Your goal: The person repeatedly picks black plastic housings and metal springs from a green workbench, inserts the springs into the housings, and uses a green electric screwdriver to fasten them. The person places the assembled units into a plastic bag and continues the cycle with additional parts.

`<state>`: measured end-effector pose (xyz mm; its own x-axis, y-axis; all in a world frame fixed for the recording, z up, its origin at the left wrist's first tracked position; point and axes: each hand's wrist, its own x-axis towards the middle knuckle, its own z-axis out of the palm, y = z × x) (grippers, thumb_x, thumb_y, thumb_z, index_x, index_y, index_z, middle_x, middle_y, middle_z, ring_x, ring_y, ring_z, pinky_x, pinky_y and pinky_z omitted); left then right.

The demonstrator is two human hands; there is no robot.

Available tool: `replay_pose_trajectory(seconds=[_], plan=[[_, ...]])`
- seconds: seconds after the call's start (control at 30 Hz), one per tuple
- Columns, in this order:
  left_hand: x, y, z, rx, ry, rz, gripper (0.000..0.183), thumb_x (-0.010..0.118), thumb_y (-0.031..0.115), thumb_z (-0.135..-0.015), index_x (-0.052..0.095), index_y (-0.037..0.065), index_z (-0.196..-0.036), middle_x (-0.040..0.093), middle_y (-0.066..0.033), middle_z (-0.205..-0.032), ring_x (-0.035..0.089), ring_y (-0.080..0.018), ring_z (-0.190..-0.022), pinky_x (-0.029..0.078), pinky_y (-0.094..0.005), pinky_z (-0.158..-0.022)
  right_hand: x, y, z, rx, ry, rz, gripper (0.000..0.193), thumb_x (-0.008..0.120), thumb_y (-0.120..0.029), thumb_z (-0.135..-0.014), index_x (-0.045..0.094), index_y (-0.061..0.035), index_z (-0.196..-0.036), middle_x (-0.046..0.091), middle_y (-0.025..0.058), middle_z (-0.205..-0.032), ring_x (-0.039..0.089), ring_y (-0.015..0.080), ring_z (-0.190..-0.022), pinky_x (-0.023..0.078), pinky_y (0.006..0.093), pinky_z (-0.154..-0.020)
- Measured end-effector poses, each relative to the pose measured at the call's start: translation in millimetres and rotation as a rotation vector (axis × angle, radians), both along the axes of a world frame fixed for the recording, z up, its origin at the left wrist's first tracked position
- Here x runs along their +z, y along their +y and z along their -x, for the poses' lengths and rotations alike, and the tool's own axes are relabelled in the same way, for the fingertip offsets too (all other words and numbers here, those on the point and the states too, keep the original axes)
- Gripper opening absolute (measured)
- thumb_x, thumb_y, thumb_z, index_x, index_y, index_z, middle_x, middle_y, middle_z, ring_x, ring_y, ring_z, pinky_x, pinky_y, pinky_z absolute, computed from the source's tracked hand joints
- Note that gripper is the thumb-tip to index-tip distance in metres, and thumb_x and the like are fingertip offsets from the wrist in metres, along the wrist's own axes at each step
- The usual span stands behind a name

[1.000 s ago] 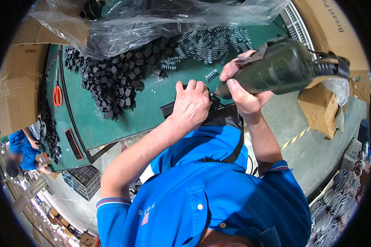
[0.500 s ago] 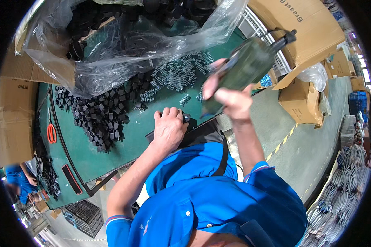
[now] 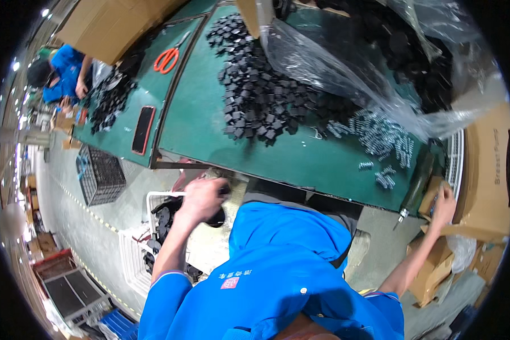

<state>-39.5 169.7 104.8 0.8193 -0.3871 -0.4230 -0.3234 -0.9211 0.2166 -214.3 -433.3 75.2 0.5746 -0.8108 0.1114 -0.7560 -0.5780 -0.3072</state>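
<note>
My left hand [image 3: 199, 199], slightly blurred, is closed round a black plastic part [image 3: 216, 217] beyond the table's front edge. It is above a white basket [image 3: 131, 258] that holds several black parts. At the far right, my right hand [image 3: 445, 205] has its fingers bent together at a small cardboard box [image 3: 432, 191]; what they pinch is too small to make out. Beside that hand a green power screwdriver [image 3: 423, 180] lies on the table's right end, its metal bit toward the front edge. Metal springs [image 3: 382, 136] are heaped to its left.
A pile of small black blocks [image 3: 260, 93] covers part of the green table [image 3: 195, 116]. Orange-handled scissors [image 3: 167, 59] and a red-edged phone [image 3: 143, 130] lie farther left. Clear plastic sheeting [image 3: 323, 62] drapes the back. A co-worker [image 3: 65, 71] sits at far left.
My right hand has let go of the green screwdriver and moved to the small box. My left hand has moved left off the table with the black part. The view has turned left.
</note>
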Motion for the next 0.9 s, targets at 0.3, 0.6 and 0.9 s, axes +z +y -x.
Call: replay_pose_trajectory(seconds=[0.3,0.6,0.9], plan=[[-75,148,48,0.417,0.281,-0.584,0.027,0.071,0.024,-0.077,0.073,0.002,-0.094,0.072,-0.0189,-0.097,0.069,-0.0376,-0.092,0.055,-0.0466,-0.084,-11,-24,14,-0.025,0.319,0.099,0.021,0.061,-0.018,-0.08,0.068,-0.0022,-0.091,0.068,0.0243,-0.093,0.065,0.0435,-0.094,0.051,0.0511,-0.08],[35,-184,-114,-0.317,0.016,0.811,0.027,0.061,0.018,-0.092,0.066,-0.003,-0.108,0.069,-0.0197,-0.089,0.068,-0.0338,-0.082,0.053,-0.0385,-0.074,-14,-12,12,-0.15,0.201,0.011,0.013,0.066,-0.015,-0.076,0.07,-0.0043,-0.085,0.069,0.0224,-0.087,0.067,0.0399,-0.087,0.052,0.0491,-0.076],[-35,-505,-226,-0.302,-0.405,0.748,0.046,0.067,0.031,-0.086,0.063,0.002,-0.122,0.068,-0.0207,-0.102,0.064,-0.037,-0.104,0.052,-0.0462,-0.086,-17,3,17,-0.231,-0.261,-0.096,0.017,0.068,-0.023,-0.084,0.07,-0.0064,-0.087,0.069,0.0131,-0.081,0.067,0.031,-0.076,0.049,0.0404,-0.069]])
